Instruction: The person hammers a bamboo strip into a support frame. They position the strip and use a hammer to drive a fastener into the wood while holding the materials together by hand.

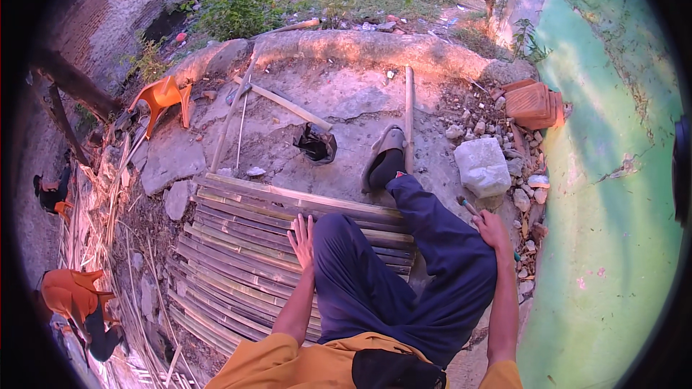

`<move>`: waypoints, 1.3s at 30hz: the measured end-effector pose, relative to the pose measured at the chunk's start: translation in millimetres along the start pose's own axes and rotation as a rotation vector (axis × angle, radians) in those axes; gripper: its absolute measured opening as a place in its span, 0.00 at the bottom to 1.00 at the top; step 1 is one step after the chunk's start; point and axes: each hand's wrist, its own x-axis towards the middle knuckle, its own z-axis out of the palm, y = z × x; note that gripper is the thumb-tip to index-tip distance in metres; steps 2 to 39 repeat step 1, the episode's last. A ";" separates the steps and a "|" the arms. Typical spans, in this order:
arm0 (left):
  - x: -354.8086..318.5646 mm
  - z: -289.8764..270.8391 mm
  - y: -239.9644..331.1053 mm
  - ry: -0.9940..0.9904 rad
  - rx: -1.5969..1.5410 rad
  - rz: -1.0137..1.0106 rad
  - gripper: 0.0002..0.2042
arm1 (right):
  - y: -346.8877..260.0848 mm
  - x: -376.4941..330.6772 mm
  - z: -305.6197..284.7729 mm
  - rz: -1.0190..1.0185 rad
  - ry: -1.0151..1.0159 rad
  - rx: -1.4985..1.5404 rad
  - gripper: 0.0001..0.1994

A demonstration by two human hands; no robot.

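Observation:
My left hand (pixel 303 236) lies with fingers spread on a panel of bamboo slats (pixel 238 245), beside my bent left knee. The slats run roughly side to side, with narrow gaps between them. My right hand (pixel 493 230) is closed round a slim tool (pixel 467 205) beside my right knee. One end of the tool sticks out past the fingers, and a teal end shows below the hand; its exact kind is unclear. My right foot in a grey shoe (pixel 382 150) rests on the ground beyond the slats.
A pale stone block (pixel 483 167), rubble and stacked clay tiles (pixel 533 104) line the green wall (pixel 605 245). Ahead are a black plastic bag (pixel 315 145), a wooden pole (pixel 410 115) and a stick (pixel 288 106). An orange chair (pixel 162 101) stands left; people sit farther left.

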 end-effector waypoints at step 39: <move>0.6 0.5 1.6 -0.001 -0.024 0.001 0.37 | -0.1 -1.2 -2.3 0.008 0.005 -0.012 0.19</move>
